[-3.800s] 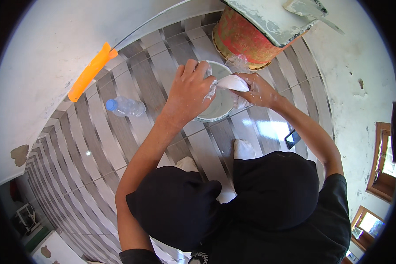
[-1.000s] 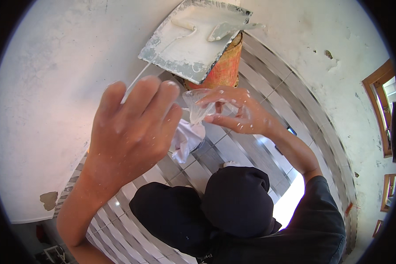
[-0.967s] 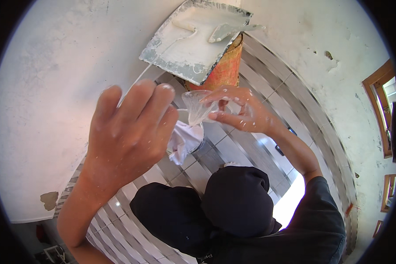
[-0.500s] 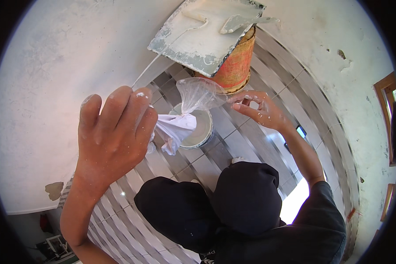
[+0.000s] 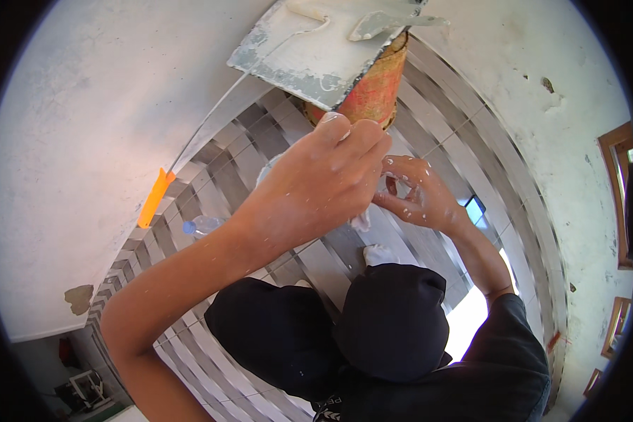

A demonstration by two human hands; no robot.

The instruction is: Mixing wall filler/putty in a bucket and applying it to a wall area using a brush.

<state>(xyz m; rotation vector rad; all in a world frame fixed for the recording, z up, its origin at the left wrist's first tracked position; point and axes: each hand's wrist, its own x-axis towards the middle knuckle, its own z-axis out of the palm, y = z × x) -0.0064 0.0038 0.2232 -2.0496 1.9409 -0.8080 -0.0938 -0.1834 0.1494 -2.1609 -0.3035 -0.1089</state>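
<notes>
A person in black clothes, seen from above, crouches over a striped tile floor (image 5: 179,359), both bare hands speckled with white. Half a second ago the left hand (image 5: 320,179) was raised off to the left, with a white plastic bag (image 5: 361,221) and its clear, flared top stretched between the hands. Now the left hand has swung across to just beside the right hand (image 5: 418,193), and the bag is tucked beneath and behind it. With that arm moved, an orange roller handle (image 5: 156,198) and a clear bottle with a blue cap (image 5: 204,226) show at the left. The paint tray (image 5: 295,70), putty knife (image 5: 383,25) and red, worn drum (image 5: 373,95) remain at the top.

Much is covered. Only a pale scrap of the bag hangs below the left hand. The left fingers are curled, their tips out of sight; the right thumb and fingers bend toward each other, partly behind the left hand. Whether either hand grips the bag cannot be told. The pail (image 5: 266,169) is nearly all hidden, a sliver of rim showing left of the left wrist. The tray's top is cut off, and a phone (image 5: 475,208) is partly blocked by the right forearm.
</notes>
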